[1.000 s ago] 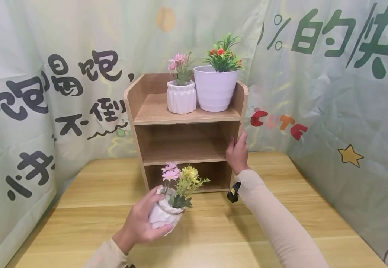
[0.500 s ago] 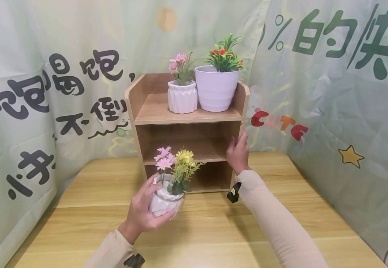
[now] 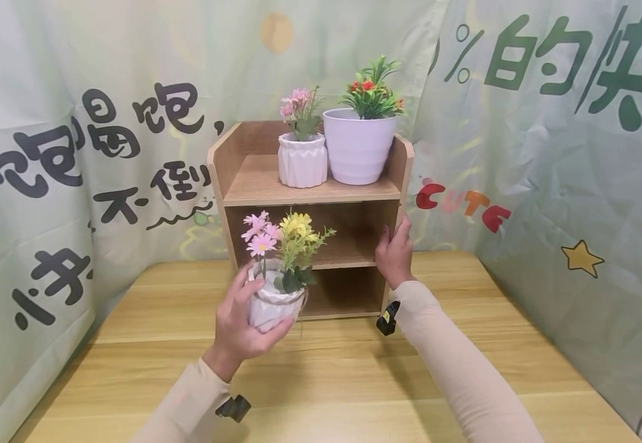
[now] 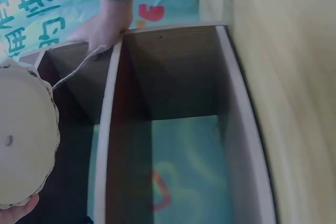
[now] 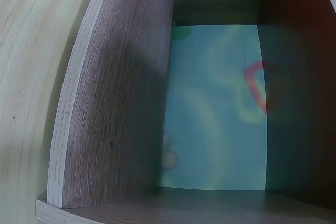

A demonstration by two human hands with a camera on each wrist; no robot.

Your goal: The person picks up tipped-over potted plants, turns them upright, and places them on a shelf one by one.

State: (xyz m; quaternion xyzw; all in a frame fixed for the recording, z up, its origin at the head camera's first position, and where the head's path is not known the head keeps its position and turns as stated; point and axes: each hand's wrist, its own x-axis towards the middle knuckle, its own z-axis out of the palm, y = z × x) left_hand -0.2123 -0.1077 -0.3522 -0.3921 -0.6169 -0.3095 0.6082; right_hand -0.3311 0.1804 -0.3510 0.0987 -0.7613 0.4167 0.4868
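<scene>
My left hand (image 3: 237, 323) grips a small white flowerpot (image 3: 276, 306) with pink and yellow flowers and a twine tie, held up in front of the wooden shelf (image 3: 309, 201). In the left wrist view the pot's round underside (image 4: 23, 137) shows, with a twine end (image 4: 79, 69) hanging loose. My right hand (image 3: 395, 252) holds the shelf's right side panel at middle height, the thumb on the inner side. The right wrist view looks into the bottom compartment (image 5: 115, 119) and does not show the hand.
On the top board stand a small white pot (image 3: 303, 163) with pink flowers and a larger white pot (image 3: 359, 151) with red flowers and green leaves. The shelf stands on a wooden table (image 3: 343, 381). Printed cloth (image 3: 553, 154) hangs behind and at both sides.
My left hand has raised the flowerpot from low over the table to the height of the middle and bottom compartments and tilted it more upright. The right hand stays on the side panel.
</scene>
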